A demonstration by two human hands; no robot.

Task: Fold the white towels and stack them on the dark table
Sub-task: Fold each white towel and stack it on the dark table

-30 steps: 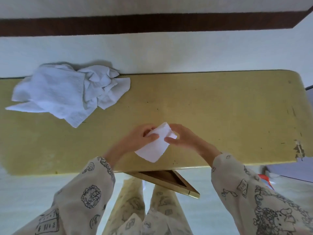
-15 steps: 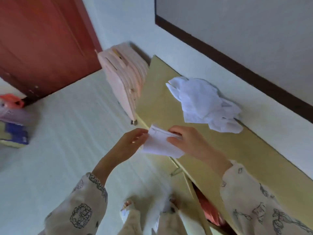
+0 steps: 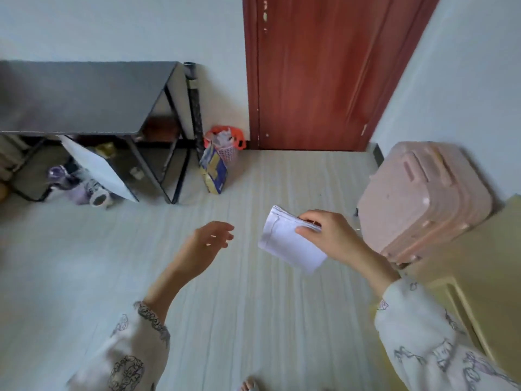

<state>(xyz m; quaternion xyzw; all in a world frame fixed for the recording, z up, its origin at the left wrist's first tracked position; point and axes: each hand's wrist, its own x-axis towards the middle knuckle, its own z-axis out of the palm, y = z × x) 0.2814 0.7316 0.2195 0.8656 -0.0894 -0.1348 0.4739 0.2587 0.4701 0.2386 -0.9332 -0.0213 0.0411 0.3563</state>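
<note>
My right hand (image 3: 332,235) grips a folded white towel (image 3: 284,241) by its right edge and holds it in the air over the pale floor. My left hand (image 3: 208,245) hangs free to the left of the towel, fingers relaxed, holding nothing. The dark table (image 3: 84,97) stands at the upper left against the wall, and I see nothing on its top. A corner of the yellow table (image 3: 479,263) shows at the right edge. The pile of unfolded towels is out of view.
A pink suitcase (image 3: 423,198) stands on the floor beside the yellow table. A red-brown door (image 3: 318,71) is straight ahead. A blue-and-yellow bag (image 3: 214,170) and a pink basket (image 3: 225,142) sit near the dark table's legs, with cups and clutter (image 3: 81,184) underneath.
The view has swung left from the yellow table to the dark table and door. My left hand has let go of the folded towel; my right hand alone carries it.
</note>
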